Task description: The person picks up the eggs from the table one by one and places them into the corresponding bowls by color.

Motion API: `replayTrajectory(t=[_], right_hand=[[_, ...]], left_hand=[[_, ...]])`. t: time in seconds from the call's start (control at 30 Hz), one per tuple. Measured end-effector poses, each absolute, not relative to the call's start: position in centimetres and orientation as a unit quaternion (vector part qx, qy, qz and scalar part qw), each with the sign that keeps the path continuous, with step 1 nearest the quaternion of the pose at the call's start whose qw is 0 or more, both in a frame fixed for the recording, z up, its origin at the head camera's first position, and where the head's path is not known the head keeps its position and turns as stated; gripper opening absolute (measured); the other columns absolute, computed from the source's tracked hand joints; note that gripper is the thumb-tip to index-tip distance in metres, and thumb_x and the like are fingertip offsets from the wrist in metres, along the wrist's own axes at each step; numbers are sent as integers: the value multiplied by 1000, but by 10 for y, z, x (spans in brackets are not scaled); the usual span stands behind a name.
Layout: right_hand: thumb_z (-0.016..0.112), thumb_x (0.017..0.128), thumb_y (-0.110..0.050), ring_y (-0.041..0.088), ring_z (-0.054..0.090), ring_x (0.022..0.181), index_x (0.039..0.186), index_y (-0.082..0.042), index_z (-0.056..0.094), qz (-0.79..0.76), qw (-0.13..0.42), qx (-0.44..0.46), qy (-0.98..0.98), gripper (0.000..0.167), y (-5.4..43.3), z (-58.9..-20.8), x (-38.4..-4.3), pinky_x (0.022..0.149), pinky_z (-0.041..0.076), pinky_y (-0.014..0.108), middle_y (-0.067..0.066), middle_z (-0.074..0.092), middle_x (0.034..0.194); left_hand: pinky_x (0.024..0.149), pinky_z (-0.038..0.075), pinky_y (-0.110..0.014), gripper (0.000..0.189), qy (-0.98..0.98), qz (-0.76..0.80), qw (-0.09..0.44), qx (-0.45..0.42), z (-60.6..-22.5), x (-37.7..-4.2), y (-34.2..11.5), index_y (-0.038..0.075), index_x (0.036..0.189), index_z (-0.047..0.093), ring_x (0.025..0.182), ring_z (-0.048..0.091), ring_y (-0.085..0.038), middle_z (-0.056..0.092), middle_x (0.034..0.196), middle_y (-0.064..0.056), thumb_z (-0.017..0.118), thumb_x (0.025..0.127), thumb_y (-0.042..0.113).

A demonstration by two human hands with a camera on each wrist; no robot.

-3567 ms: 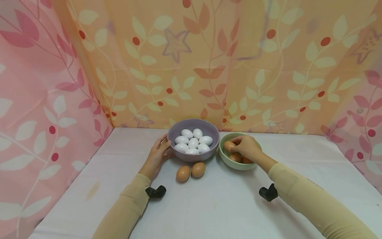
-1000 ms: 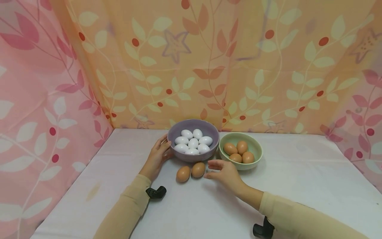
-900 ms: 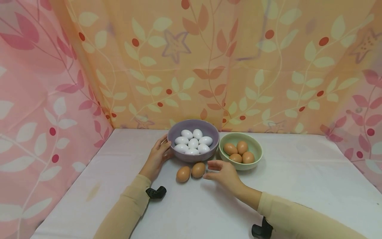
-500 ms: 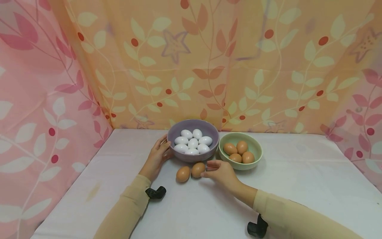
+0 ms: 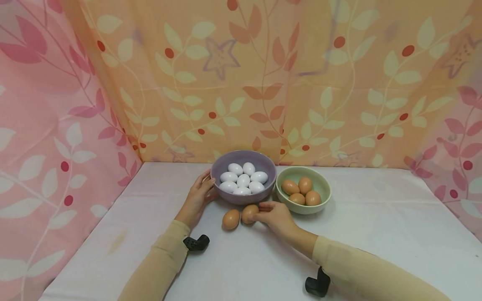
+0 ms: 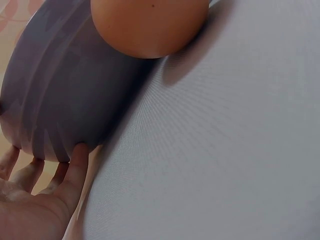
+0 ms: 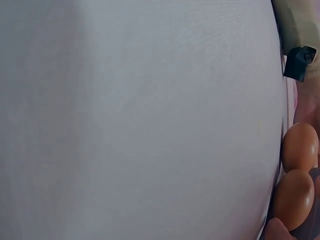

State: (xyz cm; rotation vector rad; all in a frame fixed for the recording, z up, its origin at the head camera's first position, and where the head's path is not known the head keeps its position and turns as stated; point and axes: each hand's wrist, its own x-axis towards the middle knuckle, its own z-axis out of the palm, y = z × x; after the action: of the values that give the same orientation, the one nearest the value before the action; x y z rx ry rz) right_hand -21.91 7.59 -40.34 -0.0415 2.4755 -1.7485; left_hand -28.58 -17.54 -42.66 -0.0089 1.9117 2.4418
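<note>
My left hand (image 5: 196,193) rests against the left side of a purple bowl (image 5: 244,200) of white eggs (image 5: 243,180). In the left wrist view its fingers (image 6: 75,175) are spread, their tips on the bowl's outer wall. On the table in front of that bowl lie two brown eggs side by side. My right hand (image 5: 278,218) pinches the right-hand brown egg (image 5: 248,213), thumb on its near side and fingers at its far right. The left-hand brown egg (image 5: 230,219) lies untouched. In the right wrist view the thumb tip (image 7: 277,230) meets the nearer egg's end.
A pale green bowl (image 5: 303,210) holding several brown eggs (image 5: 296,199) stands right beside the purple one, just behind my right hand. White cloth covers the table (image 5: 241,267). Patterned curtains (image 5: 241,83) hang behind and at both sides.
My right hand has come from inside the green bowl, where it held a brown egg, down to the right-hand egg on the table, lately closing the last gap. My left hand has stayed put.
</note>
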Motion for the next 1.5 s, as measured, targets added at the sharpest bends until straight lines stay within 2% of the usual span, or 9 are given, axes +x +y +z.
replayTrajectory(t=[0.23,0.6,0.93,1.07,1.27,1.5], right_hand=[[86,74,-15,21,67,98,111,7,70,-562,40,-8,826,46,69,-409,-224,84,54,32,17,74,106],[86,73,-17,19,63,91,103,6,72,-538,19,1,842,41,63,-409,-231,77,51,28,15,75,100],[85,74,-12,22,63,97,111,8,66,-567,38,15,823,47,61,-410,-226,86,53,33,18,71,108],[84,73,-9,20,64,95,113,7,64,-572,40,15,819,47,60,-411,-224,82,54,30,18,70,107],[80,71,0,25,68,99,114,8,62,-596,37,3,802,47,58,-412,-219,84,56,28,20,69,110],[80,71,1,25,68,98,116,8,61,-612,39,1,790,50,60,-411,-215,78,54,23,21,69,109]], left_hand=[[112,40,-49,56,616,788,17,3,-426,-287,-175,20,154,34,145,37,-23,28,164,-2,56,102,25],[113,38,-49,56,609,793,13,3,-425,-288,-175,19,153,36,144,37,-23,29,164,-3,57,102,25],[112,40,-48,56,612,791,17,0,-426,-286,-174,19,154,34,145,37,-23,27,165,-3,56,102,25],[112,39,-49,57,612,791,17,4,-426,-286,-175,18,154,34,145,37,-23,27,165,-3,56,102,25],[112,39,-49,57,614,789,19,6,-427,-286,-175,18,154,34,145,37,-23,28,164,-2,56,102,26],[111,39,-49,57,612,791,19,10,-428,-286,-175,19,154,34,144,38,-23,29,164,-2,56,102,26]])
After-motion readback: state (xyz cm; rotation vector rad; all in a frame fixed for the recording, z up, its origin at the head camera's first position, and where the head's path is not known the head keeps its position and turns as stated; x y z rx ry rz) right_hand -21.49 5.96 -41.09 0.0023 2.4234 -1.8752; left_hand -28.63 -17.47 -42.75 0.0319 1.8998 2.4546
